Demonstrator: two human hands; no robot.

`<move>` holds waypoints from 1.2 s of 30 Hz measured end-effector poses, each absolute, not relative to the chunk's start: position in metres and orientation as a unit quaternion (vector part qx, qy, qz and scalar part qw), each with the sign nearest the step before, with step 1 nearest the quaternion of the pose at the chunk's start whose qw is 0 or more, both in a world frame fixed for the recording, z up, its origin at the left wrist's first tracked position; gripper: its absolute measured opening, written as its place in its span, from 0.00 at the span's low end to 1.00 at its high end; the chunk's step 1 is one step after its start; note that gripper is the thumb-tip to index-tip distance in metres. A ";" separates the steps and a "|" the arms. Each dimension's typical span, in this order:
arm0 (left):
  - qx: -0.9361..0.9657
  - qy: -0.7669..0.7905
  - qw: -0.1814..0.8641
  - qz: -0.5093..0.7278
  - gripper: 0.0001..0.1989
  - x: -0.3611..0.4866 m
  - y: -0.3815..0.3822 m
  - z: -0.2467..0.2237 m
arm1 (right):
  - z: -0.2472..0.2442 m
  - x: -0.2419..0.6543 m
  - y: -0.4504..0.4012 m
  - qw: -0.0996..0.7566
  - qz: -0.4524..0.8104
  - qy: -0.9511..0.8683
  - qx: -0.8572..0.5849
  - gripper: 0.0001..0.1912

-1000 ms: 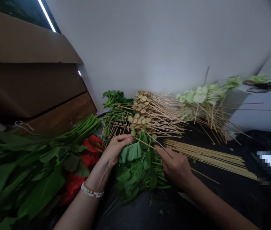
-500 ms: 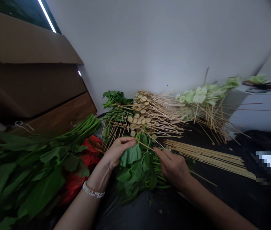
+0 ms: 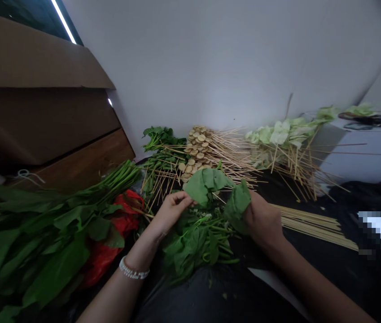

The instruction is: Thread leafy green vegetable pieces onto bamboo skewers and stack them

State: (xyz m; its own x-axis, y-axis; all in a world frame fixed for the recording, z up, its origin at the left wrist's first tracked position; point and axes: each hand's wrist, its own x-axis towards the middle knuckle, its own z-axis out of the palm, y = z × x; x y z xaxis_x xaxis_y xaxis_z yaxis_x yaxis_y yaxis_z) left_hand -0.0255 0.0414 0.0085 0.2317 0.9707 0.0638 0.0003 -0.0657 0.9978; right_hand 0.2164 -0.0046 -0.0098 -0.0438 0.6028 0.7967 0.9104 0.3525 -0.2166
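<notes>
My left hand (image 3: 173,210) is closed in a pinch at the edge of a broad green leaf (image 3: 203,185). To its right, my right hand (image 3: 264,220) has its fingers closed on a bunch of leafy greens (image 3: 239,202), and the leaves hide the fingertips. Whether a skewer is among these leaves I cannot tell. Directly beneath both hands lies a pile of loose leafy greens (image 3: 190,246) with cut stems on black plastic. Bare bamboo skewers (image 3: 311,226) lie in a bundle just right of my right hand.
Along the wall stand skewered greens (image 3: 163,157), skewers of round pale slices (image 3: 197,148) and skewers of pale green leaves (image 3: 284,132). On the left, a big heap of long-stemmed greens (image 3: 52,242) rests by a red plastic bag (image 3: 126,211). Behind it is a cardboard box (image 3: 49,121).
The leaves held between my hands have been lifted and turned. My right hand has moved right and now grips leaves; the thin skewer seen between the hands no longer shows.
</notes>
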 end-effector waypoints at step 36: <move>0.359 0.407 0.647 0.536 0.20 -0.037 0.048 0.017 | -0.029 0.191 -0.015 0.349 -0.184 -0.813 -0.429 0.18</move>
State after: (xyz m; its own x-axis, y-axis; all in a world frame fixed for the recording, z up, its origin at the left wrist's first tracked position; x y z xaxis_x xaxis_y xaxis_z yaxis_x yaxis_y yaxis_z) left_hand -0.0371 0.0482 0.0171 0.0944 0.9856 -0.1406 -0.4009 0.1669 0.9008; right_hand 0.1914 -0.0146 -0.0287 -0.3887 0.5692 0.7245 0.8254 0.5646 -0.0008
